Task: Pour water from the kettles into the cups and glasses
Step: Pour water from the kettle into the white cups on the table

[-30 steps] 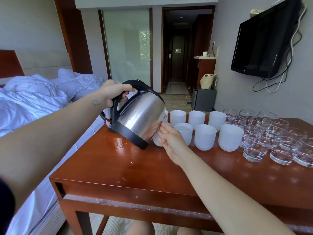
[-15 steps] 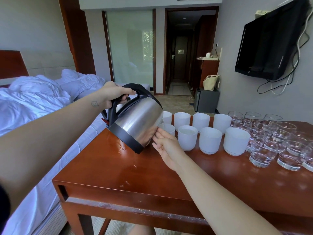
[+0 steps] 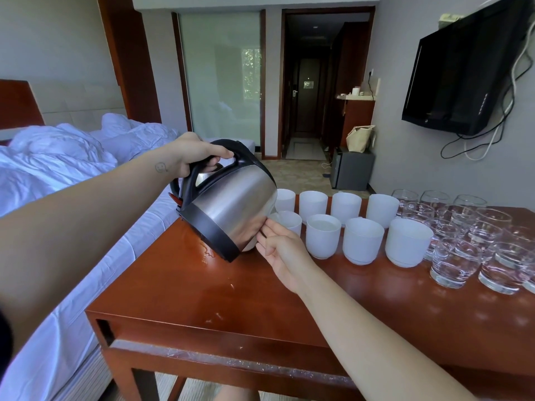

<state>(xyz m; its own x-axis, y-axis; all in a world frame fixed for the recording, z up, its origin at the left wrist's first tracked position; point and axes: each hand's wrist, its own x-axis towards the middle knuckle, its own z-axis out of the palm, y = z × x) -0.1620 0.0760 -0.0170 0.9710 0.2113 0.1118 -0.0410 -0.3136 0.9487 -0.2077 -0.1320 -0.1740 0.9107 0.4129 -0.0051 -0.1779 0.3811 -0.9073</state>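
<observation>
My left hand (image 3: 193,153) grips the black handle of a steel kettle (image 3: 231,204), which is tilted to the right, its spout over the nearest white cup (image 3: 288,221) of the front row. My right hand (image 3: 282,250) holds that cup from the near side, thumb and fingers on its wall; the kettle hides much of the cup. The second front cup (image 3: 323,235) holds water. Two rows of white cups run to the right, then a cluster of clear glasses (image 3: 454,261) with water in them.
The wooden table (image 3: 202,299) has small water splashes (image 3: 207,251) under the kettle. A bed with white sheets (image 3: 58,175) lies close along the table's left side. A wall-mounted television (image 3: 463,70) hangs above the glasses at the right.
The kettle has stayed tilted over the nearest cup, with both hands holding as before. The view has shifted slightly, so the table and cups sit a little further right and lower.
</observation>
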